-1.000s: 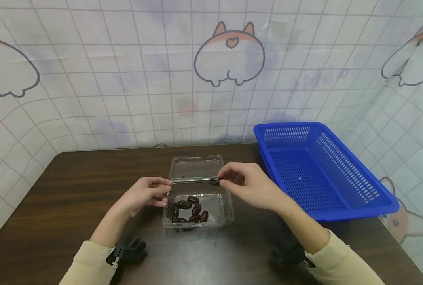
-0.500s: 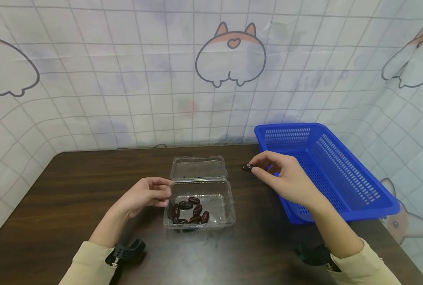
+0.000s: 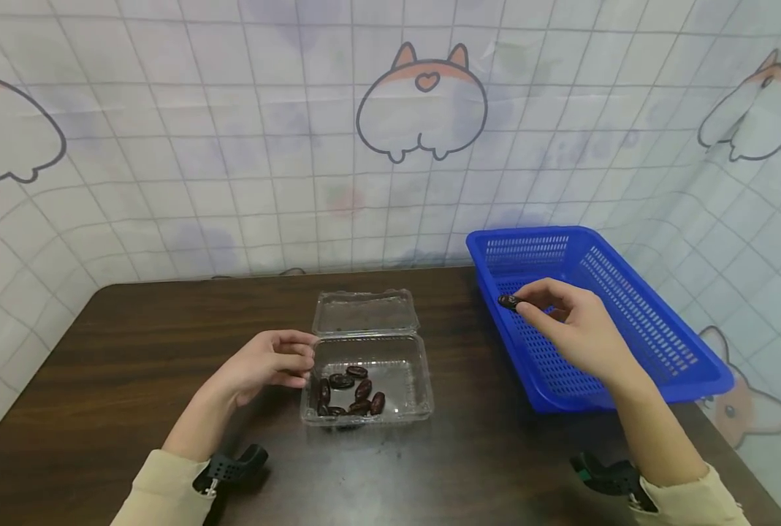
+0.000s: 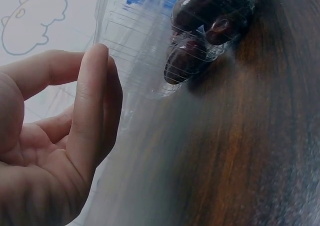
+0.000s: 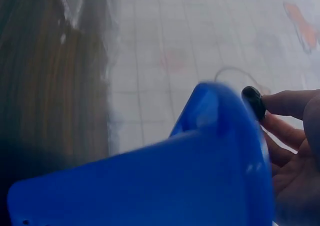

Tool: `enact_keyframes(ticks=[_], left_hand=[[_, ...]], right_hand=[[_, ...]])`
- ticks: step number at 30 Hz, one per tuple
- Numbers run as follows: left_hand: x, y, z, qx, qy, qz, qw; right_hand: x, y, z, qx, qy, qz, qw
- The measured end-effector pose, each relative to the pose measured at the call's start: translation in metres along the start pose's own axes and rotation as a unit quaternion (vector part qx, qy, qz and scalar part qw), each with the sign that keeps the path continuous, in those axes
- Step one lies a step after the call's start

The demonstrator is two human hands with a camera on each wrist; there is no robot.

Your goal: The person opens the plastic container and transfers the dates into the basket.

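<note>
My left hand (image 3: 272, 358) pinches the left edge of a clear plastic clamshell box (image 3: 403, 369) at the middle of the table. Several dark brown, glossy dates (image 3: 362, 389) lie inside, mostly toward its left and front. The box's lid (image 3: 367, 313) is folded back behind it. Between thumb and fingertips, my right hand (image 3: 577, 321) holds one date (image 3: 508, 302) over the left part of a blue basket (image 3: 640, 307). The right wrist view shows this date (image 5: 254, 102) just beyond the basket's rim (image 5: 252, 151).
The dark wooden table (image 3: 134, 351) ends at a white gridded cloth wall (image 3: 232, 146) printed with cartoon corgis. The slotted blue basket reaches the table's right side. A dark strap with a mount (image 3: 232, 464) sits at my left wrist.
My right hand has moved right with the date, from over the back of the plastic box to above the blue basket. The left hand stays at the box's left edge.
</note>
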State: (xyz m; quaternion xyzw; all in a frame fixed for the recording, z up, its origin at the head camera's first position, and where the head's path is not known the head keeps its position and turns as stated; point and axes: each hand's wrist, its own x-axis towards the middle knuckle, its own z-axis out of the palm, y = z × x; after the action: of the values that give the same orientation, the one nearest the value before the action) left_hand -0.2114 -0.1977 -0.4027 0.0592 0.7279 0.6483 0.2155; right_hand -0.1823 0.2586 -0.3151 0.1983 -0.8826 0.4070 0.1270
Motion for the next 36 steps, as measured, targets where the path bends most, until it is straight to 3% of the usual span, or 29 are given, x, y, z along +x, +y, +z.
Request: enact_keyframes(ticks=[7,17,24,29,36], left_hand=[[-0.001,-0.001,-0.001,-0.005,-0.005,0.004,1.0000],[0.000,-0.002,-0.001,-0.012,-0.003,0.004,0.9999],[-0.002,-0.004,-0.003,-0.013,0.000,0.003,0.9999],[-0.003,-0.003,-0.001,-0.018,-0.004,0.006,0.9998],[-0.002,-0.003,-0.001,-0.017,-0.003,0.005,0.9998]], right_hand=[[-0.004,0.020,-0.004,-0.013,0.021,0.045,0.999],[-0.005,0.035,-0.011,-0.067,0.006,0.092,0.993],[-0.006,0.040,-0.022,-0.089,-0.011,0.100,0.991],[-0.010,0.045,-0.029,-0.097,-0.051,0.114,0.987],[-0.013,0.049,-0.030,-0.098,-0.062,0.092,0.989]])
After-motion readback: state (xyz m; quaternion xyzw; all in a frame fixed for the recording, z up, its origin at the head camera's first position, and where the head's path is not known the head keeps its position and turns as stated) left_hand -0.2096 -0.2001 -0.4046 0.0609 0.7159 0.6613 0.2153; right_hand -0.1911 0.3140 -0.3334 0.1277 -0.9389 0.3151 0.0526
